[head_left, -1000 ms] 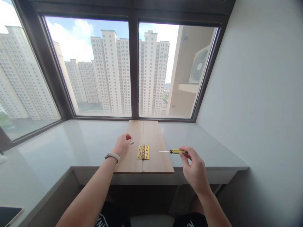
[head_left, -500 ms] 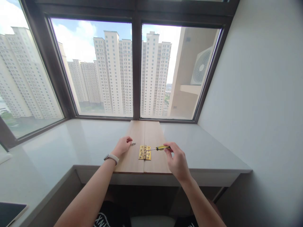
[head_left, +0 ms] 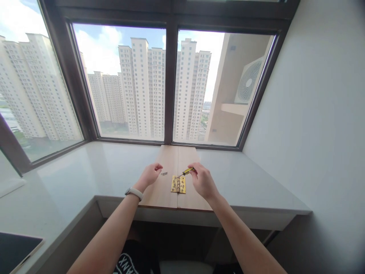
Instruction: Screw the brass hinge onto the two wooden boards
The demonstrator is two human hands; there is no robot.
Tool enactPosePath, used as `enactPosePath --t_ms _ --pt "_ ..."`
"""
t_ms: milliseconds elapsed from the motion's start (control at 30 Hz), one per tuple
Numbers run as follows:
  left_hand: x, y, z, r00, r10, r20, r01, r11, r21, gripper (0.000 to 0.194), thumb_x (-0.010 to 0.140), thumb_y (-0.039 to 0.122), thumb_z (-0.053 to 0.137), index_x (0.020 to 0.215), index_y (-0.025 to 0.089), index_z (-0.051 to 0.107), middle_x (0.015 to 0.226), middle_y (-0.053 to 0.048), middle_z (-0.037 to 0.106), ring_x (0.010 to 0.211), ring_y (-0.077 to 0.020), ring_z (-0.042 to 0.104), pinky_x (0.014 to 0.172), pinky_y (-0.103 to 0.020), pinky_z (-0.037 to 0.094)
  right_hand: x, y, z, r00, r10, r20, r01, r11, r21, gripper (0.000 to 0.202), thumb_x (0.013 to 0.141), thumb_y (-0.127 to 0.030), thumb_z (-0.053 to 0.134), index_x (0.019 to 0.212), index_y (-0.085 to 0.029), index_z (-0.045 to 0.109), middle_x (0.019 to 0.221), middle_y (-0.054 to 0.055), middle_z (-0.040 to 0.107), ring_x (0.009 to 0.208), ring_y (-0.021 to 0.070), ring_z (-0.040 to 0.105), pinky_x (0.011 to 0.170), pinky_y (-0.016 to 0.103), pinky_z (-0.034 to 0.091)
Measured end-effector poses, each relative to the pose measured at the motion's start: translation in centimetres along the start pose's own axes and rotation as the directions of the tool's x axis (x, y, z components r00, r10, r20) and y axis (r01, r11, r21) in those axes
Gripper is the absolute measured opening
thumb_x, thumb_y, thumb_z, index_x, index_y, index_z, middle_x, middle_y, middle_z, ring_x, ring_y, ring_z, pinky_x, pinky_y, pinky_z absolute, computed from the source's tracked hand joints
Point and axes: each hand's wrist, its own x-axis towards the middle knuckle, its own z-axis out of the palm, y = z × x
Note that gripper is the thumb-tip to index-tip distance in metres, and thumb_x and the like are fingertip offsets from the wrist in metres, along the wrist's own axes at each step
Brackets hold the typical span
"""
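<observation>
A yellow-and-black screwdriver [head_left: 188, 171] is held in my right hand [head_left: 203, 182], its thin shaft slanting down and left. The tip is over the upper part of a brass-coloured hinge [head_left: 178, 184]; whether they touch I cannot tell. The hinge lies unfolded across the seam between two light wooden boards [head_left: 162, 196], with several screws on its leaves. My left hand [head_left: 149, 176], with a pale-banded watch at the wrist, rests on the left board with fingers curled together; anything inside them is too small to make out. Just right of its fingertips lie a few loose screws [head_left: 164, 173].
The boards lie on a white countertop [head_left: 242, 182] that runs along the window [head_left: 168, 76] and ends at a wall [head_left: 319, 114] on the right. A dark flat device [head_left: 18, 249] sits at the lower left edge.
My right hand has moved left and slightly up, bringing the screwdriver tip toward the hinge's upper left; the shaft now slants more. My left hand stays by the loose screws. The view has shifted slightly.
</observation>
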Motion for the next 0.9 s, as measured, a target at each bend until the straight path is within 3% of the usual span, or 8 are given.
enactPosePath --t_ms 433,533,633,767,900 --pt "0.4 1.0 0.6 0.998 0.06 -0.025 -0.061 0.996 -0.064 0.026 0.088 0.029 0.053 0.1 0.018 0.072 0.101 -0.008 0.075 0.09 -0.0214 0.069 0.084 -0.034 0.055 2.8 -0.5 -0.1 0.989 -0.005 0.148 0.023 0.993 -0.12 0.02 0.093 -0.011 0.051 0.107 -0.019 0.063 0.105 0.008 0.068 0.093 0.0184 0.064 0.083 0.03 0.046" --pt "0.4 1.8 0.4 0.997 0.07 -0.021 -0.072 0.993 -0.095 0.026 0.089 0.031 0.053 0.101 0.018 0.072 0.1 -0.008 0.075 0.089 -0.0213 0.069 0.084 -0.034 0.056 4.3 -0.5 0.2 0.986 0.039 0.16 -0.011 0.985 -0.172 0.018 0.093 -0.018 0.056 0.11 -0.019 0.062 0.101 0.007 0.07 0.086 0.0174 0.064 0.078 0.028 0.045" --pt "0.4 2.9 0.2 0.997 0.074 -0.01 -0.074 0.987 -0.141 0.029 0.089 0.036 0.055 0.103 0.017 0.072 0.101 -0.009 0.075 0.09 -0.0214 0.069 0.084 -0.034 0.056 5.9 -0.9 0.7 0.983 0.073 0.17 -0.025 0.963 -0.268 0.014 0.094 -0.032 0.06 0.1 -0.019 0.064 0.089 0.006 0.07 0.078 0.0178 0.063 0.069 0.027 0.041" --pt "0.4 4.2 0.4 0.996 0.084 0.022 -0.078 0.974 -0.212 0.032 0.089 0.04 0.056 0.107 0.017 0.07 0.103 -0.009 0.075 0.091 -0.0211 0.069 0.083 -0.034 0.056 7.9 -1.8 1.7 0.974 0.107 0.2 -0.019 0.916 -0.4 0.029 0.093 -0.047 0.06 0.087 -0.019 0.066 0.079 0.007 0.07 0.075 0.0203 0.064 0.066 0.028 0.039" --pt "0.5 5.0 0.7 0.994 0.104 0.035 -0.092 0.963 -0.254 0.033 0.089 0.04 0.058 0.108 0.016 0.07 0.103 -0.009 0.074 0.091 -0.0209 0.069 0.083 -0.034 0.056 9.4 -2.2 2.3 0.96 0.142 0.241 -0.018 0.891 -0.453 0.033 0.091 -0.051 0.062 0.084 -0.019 0.068 0.08 0.009 0.071 0.079 0.0222 0.066 0.068 0.029 0.04"
